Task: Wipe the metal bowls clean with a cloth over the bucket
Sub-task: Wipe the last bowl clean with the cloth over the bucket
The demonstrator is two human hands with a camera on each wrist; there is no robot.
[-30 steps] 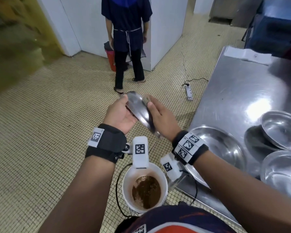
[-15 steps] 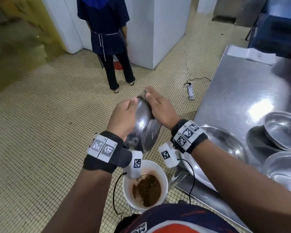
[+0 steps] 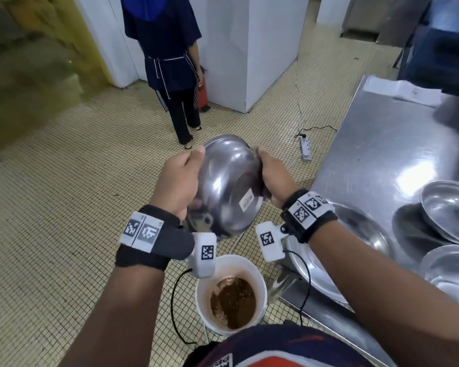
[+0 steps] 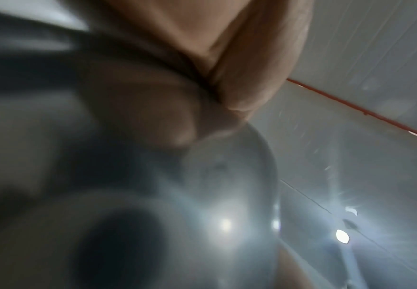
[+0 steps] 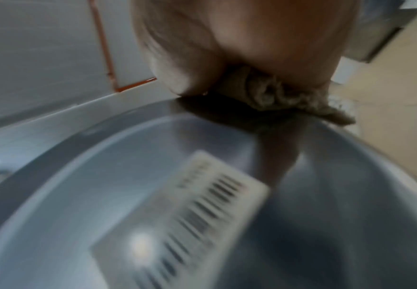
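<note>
I hold a metal bowl (image 3: 228,186) above the white bucket (image 3: 260,282), its underside and barcode label (image 3: 247,201) turned toward me. My left hand (image 3: 182,176) grips the bowl's left rim, and its fingers (image 4: 252,58) curl over the edge of the bowl (image 4: 202,205). My right hand (image 3: 272,173) is on the right rim. In the right wrist view it pinches a grey-brown cloth (image 5: 284,97) against the rim of the bowl (image 5: 103,185). The bucket holds brown waste. The bowl's inside is hidden.
A steel table (image 3: 382,144) runs along the right with a large bowl (image 3: 355,234) at its near edge and two smaller bowls (image 3: 451,210) (image 3: 453,274). A person (image 3: 167,62) stands ahead on the tiled floor. A power strip (image 3: 305,148) lies by the table.
The bowl has turned from edge-on until its underside faces me, and both hands have shifted along its rim. The person ahead has turned away and stepped left.
</note>
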